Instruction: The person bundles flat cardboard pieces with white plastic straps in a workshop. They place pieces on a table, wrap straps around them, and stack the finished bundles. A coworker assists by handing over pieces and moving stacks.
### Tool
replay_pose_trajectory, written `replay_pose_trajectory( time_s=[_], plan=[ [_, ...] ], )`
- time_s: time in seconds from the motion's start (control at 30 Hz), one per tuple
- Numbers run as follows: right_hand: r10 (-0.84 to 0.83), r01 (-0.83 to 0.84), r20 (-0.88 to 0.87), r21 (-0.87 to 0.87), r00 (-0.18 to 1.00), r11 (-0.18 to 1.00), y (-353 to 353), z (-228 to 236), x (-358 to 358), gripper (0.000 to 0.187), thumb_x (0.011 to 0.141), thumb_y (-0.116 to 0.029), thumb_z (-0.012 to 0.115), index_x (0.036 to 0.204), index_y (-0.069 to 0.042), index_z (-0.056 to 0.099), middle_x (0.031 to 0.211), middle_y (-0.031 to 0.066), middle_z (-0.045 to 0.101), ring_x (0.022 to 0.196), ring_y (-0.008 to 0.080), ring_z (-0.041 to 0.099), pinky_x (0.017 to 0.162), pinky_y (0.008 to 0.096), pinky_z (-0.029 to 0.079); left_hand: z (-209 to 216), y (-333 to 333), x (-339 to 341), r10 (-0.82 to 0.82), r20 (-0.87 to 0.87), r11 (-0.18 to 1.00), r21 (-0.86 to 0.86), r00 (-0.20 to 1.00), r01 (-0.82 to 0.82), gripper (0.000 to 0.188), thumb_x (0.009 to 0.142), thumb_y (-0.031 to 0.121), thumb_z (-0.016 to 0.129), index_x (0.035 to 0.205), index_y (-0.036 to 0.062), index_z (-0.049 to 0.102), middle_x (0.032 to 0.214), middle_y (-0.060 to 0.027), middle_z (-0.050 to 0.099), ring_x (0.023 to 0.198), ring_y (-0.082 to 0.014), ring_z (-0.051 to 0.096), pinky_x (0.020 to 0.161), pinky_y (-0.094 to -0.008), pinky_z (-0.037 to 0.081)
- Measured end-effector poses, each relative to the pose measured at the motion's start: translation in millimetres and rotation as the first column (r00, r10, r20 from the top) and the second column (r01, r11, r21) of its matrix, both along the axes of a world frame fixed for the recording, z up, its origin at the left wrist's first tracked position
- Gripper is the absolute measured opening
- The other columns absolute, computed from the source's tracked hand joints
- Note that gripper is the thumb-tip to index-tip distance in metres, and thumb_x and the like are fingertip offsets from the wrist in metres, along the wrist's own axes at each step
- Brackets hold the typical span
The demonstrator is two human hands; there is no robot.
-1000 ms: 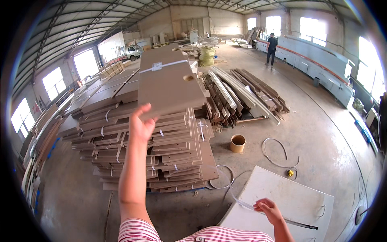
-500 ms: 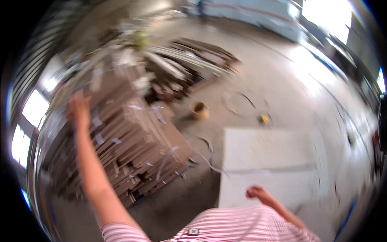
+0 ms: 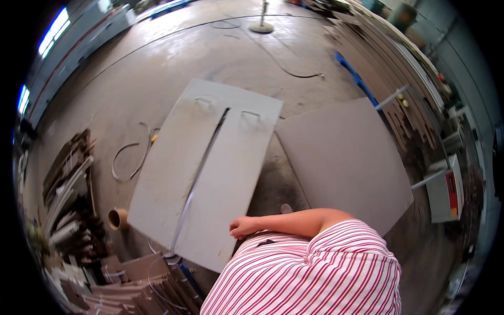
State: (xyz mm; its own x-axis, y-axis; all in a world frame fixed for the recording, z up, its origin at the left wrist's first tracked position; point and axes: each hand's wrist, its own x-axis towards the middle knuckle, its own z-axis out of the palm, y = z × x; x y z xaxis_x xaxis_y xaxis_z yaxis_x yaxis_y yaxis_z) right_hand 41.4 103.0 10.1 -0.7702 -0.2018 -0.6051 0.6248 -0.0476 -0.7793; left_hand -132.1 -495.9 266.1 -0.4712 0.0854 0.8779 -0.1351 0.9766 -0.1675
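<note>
My right hand (image 3: 244, 227) is in front of my striped shirt, its arm bent across from the right. Its fingers are curled in, and nothing shows in them. Just under it in the view lies the near edge of a pale grey, table-like board (image 3: 226, 194). Two metal handles (image 3: 251, 113) stand on the board's far part. A long gap splits the board lengthwise, and a thin pale strap (image 3: 184, 214) runs along it and over the near edge. Out of view is my left hand.
To the right lies a large flat brown sheet (image 3: 341, 152). Long brown strips (image 3: 383, 63) are piled behind it, near a white box (image 3: 445, 191). At left are a cardboard tube (image 3: 117, 219), a looped strap (image 3: 126, 163) and stacked brown pieces (image 3: 142, 291).
My view has swung to the right, bringing the grey board to the middle. My left hand, earlier stretched over the brown stack, has left view. My right forearm now lies across my front.
</note>
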Motion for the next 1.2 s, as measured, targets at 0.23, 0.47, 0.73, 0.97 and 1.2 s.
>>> replay_pose_trajectory(
  time_s=[0.23, 0.47, 0.73, 0.97, 1.2],
  plan=[
    [-0.226, 0.227, -0.067, -0.003, 0.972, 0.974, 105, -2, 77, 0.025, 0.091, -0.022, 0.059, 0.101, 0.0, 0.063, 0.09, 0.0107, 0.069, 0.078, 0.0164, 0.067, 0.071, 0.0309, 0.055, -246, 280, 103, -0.628, 0.776, 0.778, 0.627, 0.056, 0.033, 0.08, 0.076, 0.019, 0.078, 0.138, -0.0099, 0.037, 0.141, -0.0333, 0.039, 0.133, -0.043, 0.037, 0.111, -0.0447, 0.028],
    [-0.547, 0.528, 0.027, 0.227, 0.837, 0.818, 193, -56, 210, 0.024, 0.086, -0.023, 0.06, 0.096, -0.003, 0.066, 0.084, 0.0083, 0.069, 0.074, 0.0144, 0.066, 0.068, 0.0308, 0.054, -322, 377, 159, 0.014, 1.0, 0.956, -0.02, 0.025, 0.293, 0.096, 0.082, 0.029, 0.073, 0.147, -0.0079, 0.013, 0.149, -0.0356, 0.019, 0.138, -0.0498, 0.023, 0.116, -0.0506, 0.019],
    [-0.67, 0.6, 0.262, 0.303, 0.695, 0.74, 176, -103, 336, 0.02, 0.09, -0.019, 0.059, 0.096, 0.0, 0.062, 0.084, 0.0065, 0.067, 0.071, 0.0128, 0.064, 0.068, 0.0279, 0.053, -316, 374, 144, 0.043, 0.999, 0.975, -0.048, 0.029, 0.216, 0.096, 0.086, 0.021, 0.069, 0.152, 0.0053, 0.001, 0.152, -0.0337, 0.013, 0.137, -0.0533, 0.023, 0.112, -0.0499, 0.029],
    [-0.693, 0.614, 0.253, 0.327, 0.675, 0.718, 144, -92, 375, 0.018, 0.091, -0.018, 0.057, 0.095, 0.0, 0.061, 0.082, 0.0074, 0.066, 0.069, 0.0134, 0.063, 0.066, 0.0277, 0.052, -342, 326, 88, 0.045, 0.98, 0.993, -0.065, 0.196, 0.098, 0.086, 0.087, 0.015, 0.065, 0.151, 0.0062, 0.009, 0.151, -0.0301, 0.021, 0.138, -0.0453, 0.027, 0.111, -0.047, 0.033],
    [-0.785, 0.649, 0.317, 0.443, 0.532, 0.619, 93, -125, 466, 0.015, 0.093, -0.017, 0.055, 0.094, -0.002, 0.059, 0.078, 0.0057, 0.063, 0.065, 0.0128, 0.06, 0.061, 0.0265, 0.05, -410, 309, 62, -0.644, 0.329, -0.072, 0.873, 0.691, -0.483, 0.019, 0.082, 0.01, 0.052, 0.098, 0.0003, 0.057, 0.102, -0.0172, 0.06, 0.098, -0.0297, 0.057, 0.086, -0.0448, 0.045]
  ],
)
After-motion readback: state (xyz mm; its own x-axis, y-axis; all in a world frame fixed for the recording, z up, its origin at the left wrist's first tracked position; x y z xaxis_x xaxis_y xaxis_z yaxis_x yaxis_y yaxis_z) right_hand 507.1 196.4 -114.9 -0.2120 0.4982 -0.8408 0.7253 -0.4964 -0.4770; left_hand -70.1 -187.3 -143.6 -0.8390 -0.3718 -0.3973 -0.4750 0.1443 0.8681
